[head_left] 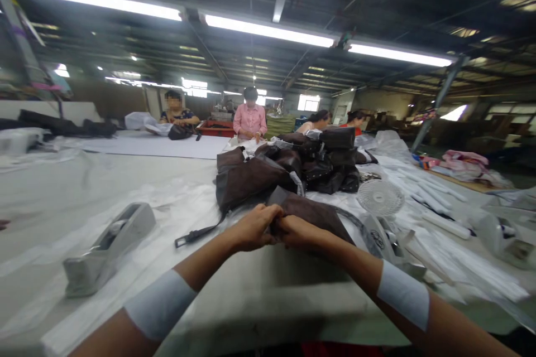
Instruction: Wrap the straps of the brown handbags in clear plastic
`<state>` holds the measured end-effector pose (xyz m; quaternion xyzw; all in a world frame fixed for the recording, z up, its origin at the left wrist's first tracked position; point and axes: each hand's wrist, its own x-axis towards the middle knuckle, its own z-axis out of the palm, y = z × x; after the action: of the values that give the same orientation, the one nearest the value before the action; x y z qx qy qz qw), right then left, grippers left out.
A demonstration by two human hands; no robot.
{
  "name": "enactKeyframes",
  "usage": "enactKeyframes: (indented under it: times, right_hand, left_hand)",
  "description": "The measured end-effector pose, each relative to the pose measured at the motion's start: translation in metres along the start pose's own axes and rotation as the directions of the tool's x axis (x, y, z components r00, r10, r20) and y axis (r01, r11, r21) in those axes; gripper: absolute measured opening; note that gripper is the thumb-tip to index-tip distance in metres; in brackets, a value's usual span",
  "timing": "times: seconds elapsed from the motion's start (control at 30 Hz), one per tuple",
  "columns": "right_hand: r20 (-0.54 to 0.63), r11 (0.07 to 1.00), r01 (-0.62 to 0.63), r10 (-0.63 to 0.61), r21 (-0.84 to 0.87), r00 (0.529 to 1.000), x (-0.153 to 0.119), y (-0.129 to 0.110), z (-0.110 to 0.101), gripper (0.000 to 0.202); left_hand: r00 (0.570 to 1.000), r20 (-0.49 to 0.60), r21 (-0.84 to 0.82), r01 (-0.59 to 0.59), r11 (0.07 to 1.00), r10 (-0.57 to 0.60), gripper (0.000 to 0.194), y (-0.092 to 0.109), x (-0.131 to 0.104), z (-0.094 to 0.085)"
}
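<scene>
My left hand and my right hand meet at the near end of a dark brown bag lying on the table. Fingers of both hands are closed on its edge; the exact part they pinch is hidden between them. Just beyond lies another dark brown bag, its strap with a buckle stretched out to the left. Behind it rises a pile of similar dark bags. Pale bands wrap both forearms.
A grey tape dispenser stands at left, another tape dispenser at far right. A small white fan sits right of the bags. White plastic sheets and rolls spread over the right side. Several co-workers, one in a pink shirt, are across the table.
</scene>
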<state>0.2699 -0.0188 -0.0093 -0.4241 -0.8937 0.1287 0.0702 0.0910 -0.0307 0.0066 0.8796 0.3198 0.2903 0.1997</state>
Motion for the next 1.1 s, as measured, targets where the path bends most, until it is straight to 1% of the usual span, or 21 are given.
enactKeyframes:
  times: [0.07,0.13,0.2,0.27,0.37,0.47,0.53,0.63,0.7,0.77,0.83,0.9,1.0,1.07,1.1]
  right_hand:
    - [0.057,0.999,0.028,-0.026,-0.025,0.998,-0.006,0.007,0.004,0.018]
    - [0.078,0.997,0.041,-0.036,-0.064,0.996,-0.013,0.010,0.012,0.021]
    - [0.092,0.993,0.058,-0.048,-0.106,0.995,-0.021,0.010,0.019,0.021]
    - [0.107,0.985,0.095,-0.080,-0.143,0.991,-0.028,0.008,0.019,0.022]
    - [0.102,0.968,0.125,-0.106,-0.215,0.989,-0.038,0.003,0.002,0.025]
    - [0.126,0.955,0.133,-0.102,-0.265,0.987,-0.043,-0.001,-0.026,0.029]
    - [0.164,0.947,0.169,-0.127,-0.272,0.978,-0.044,-0.003,-0.044,0.025]
    - [0.236,0.932,0.244,-0.183,-0.266,0.954,-0.041,-0.005,-0.067,0.017]
    - [0.277,0.923,0.277,-0.202,-0.268,0.939,-0.035,-0.005,-0.077,0.017]
    - [0.279,0.908,0.315,-0.238,-0.275,0.930,-0.027,-0.004,-0.085,0.017]
    - [0.261,0.895,0.339,-0.267,-0.290,0.928,-0.019,-0.002,-0.089,0.016]
    - [0.240,0.905,0.314,-0.249,-0.287,0.938,-0.010,0.002,-0.092,0.012]
    - [0.242,0.940,0.257,-0.201,-0.226,0.949,-0.002,0.013,-0.094,0.006]
    - [0.235,0.940,0.278,-0.231,-0.195,0.944,0.001,0.022,-0.094,0.005]
    - [0.218,0.936,0.292,-0.249,-0.194,0.944,0.001,0.025,-0.094,0.008]
  left_hand:
    - [0.998,0.070,-0.057,0.009,0.998,-0.005,0.056,-0.020,-0.001,0.011]
    - [0.995,0.096,-0.119,0.016,0.993,-0.004,0.057,-0.032,-0.006,0.026]
    - [0.995,0.105,-0.192,0.018,0.981,0.002,0.055,-0.034,-0.010,0.038]
    - [0.995,0.104,-0.289,0.016,0.957,0.015,0.054,-0.027,-0.010,0.044]
    - [0.996,0.089,-0.446,0.035,0.894,0.005,0.051,-0.013,-0.003,0.044]
    - [0.986,0.134,-0.584,0.158,0.796,-0.097,0.047,-0.005,0.005,0.043]
    - [0.974,0.156,-0.629,0.224,0.745,-0.161,0.040,-0.003,0.008,0.042]
    - [0.978,0.126,-0.636,0.209,0.743,-0.167,0.022,0.001,0.013,0.040]
    - [0.980,0.123,-0.644,0.198,0.739,-0.155,0.022,0.003,0.016,0.039]
    - [0.978,0.093,-0.649,0.202,0.733,-0.186,0.026,0.003,0.020,0.040]
    - [0.973,0.021,-0.659,0.188,0.728,-0.232,0.025,0.000,0.024,0.044]
    - [0.960,-0.035,-0.694,0.176,0.698,-0.277,0.023,-0.003,0.027,0.050]
    - [0.926,-0.020,-0.779,0.221,0.587,-0.376,0.021,-0.009,0.030,0.062]
    - [0.903,0.002,-0.823,0.246,0.512,-0.431,0.021,-0.012,0.032,0.069]
    - [0.892,0.007,-0.841,0.249,0.480,-0.451,0.022,-0.013,0.033,0.071]
